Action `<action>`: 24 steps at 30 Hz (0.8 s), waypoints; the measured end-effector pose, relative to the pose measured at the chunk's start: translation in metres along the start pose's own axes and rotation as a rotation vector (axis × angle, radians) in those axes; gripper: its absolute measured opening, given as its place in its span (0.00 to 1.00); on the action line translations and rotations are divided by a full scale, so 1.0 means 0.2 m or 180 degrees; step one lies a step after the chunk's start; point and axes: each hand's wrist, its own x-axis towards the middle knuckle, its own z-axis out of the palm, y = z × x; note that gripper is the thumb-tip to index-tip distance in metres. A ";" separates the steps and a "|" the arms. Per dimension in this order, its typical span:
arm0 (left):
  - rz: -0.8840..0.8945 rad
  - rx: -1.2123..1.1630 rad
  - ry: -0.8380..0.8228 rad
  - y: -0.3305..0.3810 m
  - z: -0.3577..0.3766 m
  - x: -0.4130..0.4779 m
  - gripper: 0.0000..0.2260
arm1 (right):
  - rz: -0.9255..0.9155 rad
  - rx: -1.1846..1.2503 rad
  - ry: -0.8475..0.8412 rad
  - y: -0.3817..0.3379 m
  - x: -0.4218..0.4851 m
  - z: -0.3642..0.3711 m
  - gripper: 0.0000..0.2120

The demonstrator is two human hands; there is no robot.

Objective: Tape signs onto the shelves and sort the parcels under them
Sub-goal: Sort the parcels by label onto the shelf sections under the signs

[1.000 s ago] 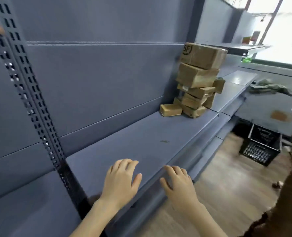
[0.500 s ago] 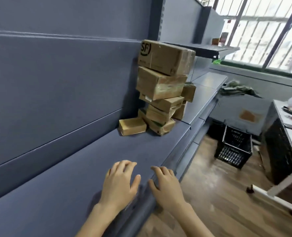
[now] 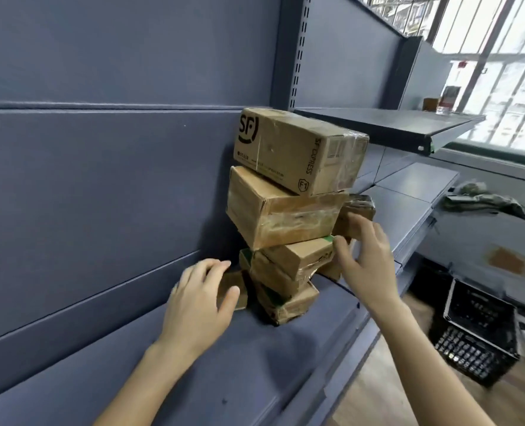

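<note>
Picking from the leaning parcel stack [image 3: 286, 216].
Left hand [image 3: 198, 305] and right hand [image 3: 367, 262] open, gripping nothing; lift top-down to avoid toppling.

The left hand [image 3: 198, 302] covers most of a small box [image 3: 236, 281] left of the stack [image 3: 286, 222], and the blurred right hand [image 3: 367, 259] hides part of a far box [image 3: 359, 206] behind it. The fine print [image 3: 261, 166] on the top box [image 3: 298, 146] is too small to read.

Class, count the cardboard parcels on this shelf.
8 parcels: five stacked, one at the left hand, two behind the right hand; more may be hidden.
</note>
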 end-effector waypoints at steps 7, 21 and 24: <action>-0.0059 -0.0599 0.0763 0.46 -0.10 0.57 0.29 | 0.0222 0.1189 0.0069 0.12 0.69 -0.06 0.20; -0.1028 -0.1418 0.1108 0.83 0.07 0.91 0.27 | 0.1688 0.3619 -0.1749 0.19 1.04 0.04 0.21; -0.0918 -0.1774 0.1173 0.83 0.09 0.89 0.29 | 0.1635 0.3646 -0.1600 0.20 1.04 0.06 0.19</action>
